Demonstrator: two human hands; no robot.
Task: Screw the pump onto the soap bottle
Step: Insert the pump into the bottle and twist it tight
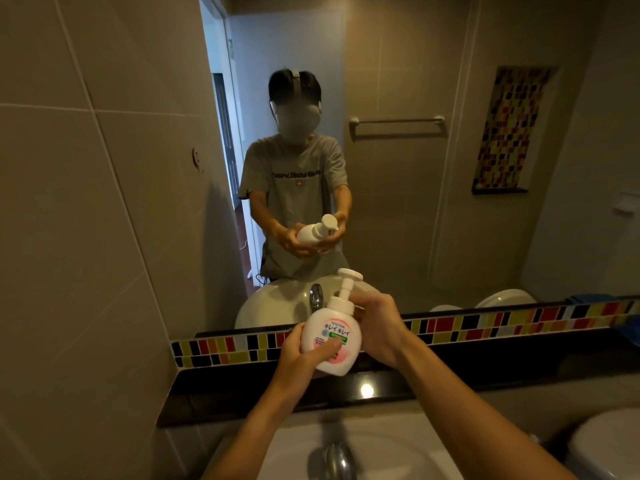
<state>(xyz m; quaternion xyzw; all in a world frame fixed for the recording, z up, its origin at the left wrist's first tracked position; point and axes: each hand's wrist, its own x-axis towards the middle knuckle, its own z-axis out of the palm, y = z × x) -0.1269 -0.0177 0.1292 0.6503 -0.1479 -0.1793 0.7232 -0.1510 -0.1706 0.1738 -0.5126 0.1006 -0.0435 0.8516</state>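
A person stands at a bathroom mirror, holding a white soap bottle in the air above a white sink and in front of a dark tabletop.

The left hand cups the bottle's rounded body from below, its fingers closed across the pink label. The right hand wraps the bottle's shoulder and neck, fingers closed around the collar of the white pump, which sits upright in the neck with its spout on top.

The bottle looks like smooth, rigid plastic, probably light and somewhat slippery, more so if wet. The wide belly gives the steadying hand the firmest hold. Turning force belongs on the collar at the neck; the thin stem and spout above it would likely bend or spin uselessly.
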